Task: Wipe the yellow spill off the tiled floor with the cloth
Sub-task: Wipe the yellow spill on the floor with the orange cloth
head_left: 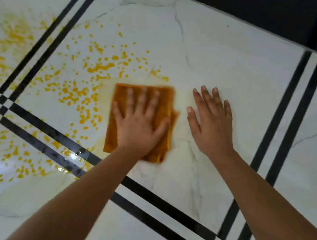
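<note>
Two bare forearms reach down. The left hand (pixel 139 125) presses flat, fingers spread, on the orange cloth (pixel 141 120); yellow spill (pixel 75 91) speckles the tiled floor (pixel 233 69) just left. The right hand (pixel 212 119) rests open, empty, beside it.

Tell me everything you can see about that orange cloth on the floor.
The cloth is orange-brown, soft-looking, folded into a rough rectangle, with a layer peeking out at its right edge. It lies flat on the white marble-look tile, just right of the yellow spill. The left hand presses on it, fingers spread. Its edges look motion-blurred.
</note>
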Motion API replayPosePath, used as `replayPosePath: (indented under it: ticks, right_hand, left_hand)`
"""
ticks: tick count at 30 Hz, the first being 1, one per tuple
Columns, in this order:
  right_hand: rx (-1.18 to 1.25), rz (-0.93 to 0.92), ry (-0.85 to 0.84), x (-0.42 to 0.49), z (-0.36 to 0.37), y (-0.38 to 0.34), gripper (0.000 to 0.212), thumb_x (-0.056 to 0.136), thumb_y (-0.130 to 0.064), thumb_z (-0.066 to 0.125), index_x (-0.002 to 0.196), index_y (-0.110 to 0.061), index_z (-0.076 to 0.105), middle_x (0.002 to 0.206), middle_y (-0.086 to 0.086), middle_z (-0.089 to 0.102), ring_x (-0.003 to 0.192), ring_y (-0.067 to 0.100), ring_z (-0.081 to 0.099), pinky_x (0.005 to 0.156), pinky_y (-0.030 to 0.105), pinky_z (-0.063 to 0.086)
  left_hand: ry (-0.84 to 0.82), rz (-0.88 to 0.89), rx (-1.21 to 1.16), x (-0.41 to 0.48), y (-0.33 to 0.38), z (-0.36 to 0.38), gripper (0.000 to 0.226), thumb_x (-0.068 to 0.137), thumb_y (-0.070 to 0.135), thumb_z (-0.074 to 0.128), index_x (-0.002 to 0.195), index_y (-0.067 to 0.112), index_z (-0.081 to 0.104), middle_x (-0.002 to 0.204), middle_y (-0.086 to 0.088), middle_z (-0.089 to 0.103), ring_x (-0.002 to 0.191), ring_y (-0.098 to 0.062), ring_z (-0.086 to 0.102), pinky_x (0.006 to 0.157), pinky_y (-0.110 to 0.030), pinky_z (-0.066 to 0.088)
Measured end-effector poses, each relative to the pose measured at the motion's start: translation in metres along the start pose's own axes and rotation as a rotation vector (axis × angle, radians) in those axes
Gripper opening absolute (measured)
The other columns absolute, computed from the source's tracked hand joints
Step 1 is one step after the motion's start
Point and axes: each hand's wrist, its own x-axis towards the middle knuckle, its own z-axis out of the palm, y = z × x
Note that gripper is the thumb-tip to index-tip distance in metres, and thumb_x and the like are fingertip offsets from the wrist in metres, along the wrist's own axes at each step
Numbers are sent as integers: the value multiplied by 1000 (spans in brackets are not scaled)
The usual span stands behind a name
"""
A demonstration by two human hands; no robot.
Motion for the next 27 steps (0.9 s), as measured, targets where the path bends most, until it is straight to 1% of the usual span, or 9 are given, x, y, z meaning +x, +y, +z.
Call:
replayPosePath:
  ticks: [2,6,10,11,15,19,20,24,27]
  right_hand:
    - [-29,18,0,19,2,-4,59,93,-46,19,141,-16,39,149,8,35,141,28,23,112,47,15]
    - [-48,61,10,55,5,-8,60,94,-47,17,144,-18,32,153,6,28,144,25,15,114,44,8]
    - [-94,34,-32,102,5,-8,53,99,-41,24,147,-20,24,156,4,18,145,23,8,115,43,3]
    - [-101,31,-35,111,5,-9,52,99,-41,24,147,-21,23,156,3,17,145,24,7,115,44,3]
    - [-136,46,-26,125,13,-6,55,97,-44,18,147,-23,23,156,3,20,145,24,9,115,46,5]
    - [-166,40,-16,123,14,-5,58,94,-46,14,146,-23,25,155,3,22,144,25,12,114,46,7]
    - [-159,40,-12,123,13,-5,57,95,-46,15,146,-23,26,154,3,23,144,25,13,114,46,7]
    - [-143,51,-6,123,13,-6,55,95,-45,19,145,-23,29,154,3,26,144,25,16,114,46,9]
    - [-163,50,-33,123,12,-6,55,96,-44,18,146,-23,26,154,3,25,144,25,15,114,45,9]
  left_hand:
    - [-57,296,51,7,-21,-5,71,83,68,18,147,37,16,156,3,16,145,-27,6,110,-59,1]
    - [10,-306,-49,78,-33,-14,68,88,64,24,148,36,10,158,1,6,145,-26,-5,110,-60,-4]
    - [-9,312,56,55,-31,-5,69,83,67,21,146,38,19,156,2,20,144,-28,11,109,-59,3]
    - [-29,336,63,67,-44,-11,70,82,68,20,146,39,19,156,3,20,144,-27,10,109,-58,3]
    - [21,-341,-48,127,-51,-21,69,87,65,23,148,35,9,158,1,4,144,-28,-6,110,-60,-5]
    - [-15,336,71,102,-53,-14,70,82,67,24,146,36,21,155,0,22,143,-30,13,108,-61,5]
    - [-28,346,77,117,-64,-20,71,82,67,23,146,37,20,155,1,22,143,-29,13,109,-60,6]
    - [10,-288,-19,168,-60,-26,70,87,66,23,148,35,9,158,0,5,144,-29,-4,111,-61,-4]
    - [-7,189,35,123,-38,-15,72,83,66,23,147,35,16,157,0,17,144,-30,8,109,-60,1]
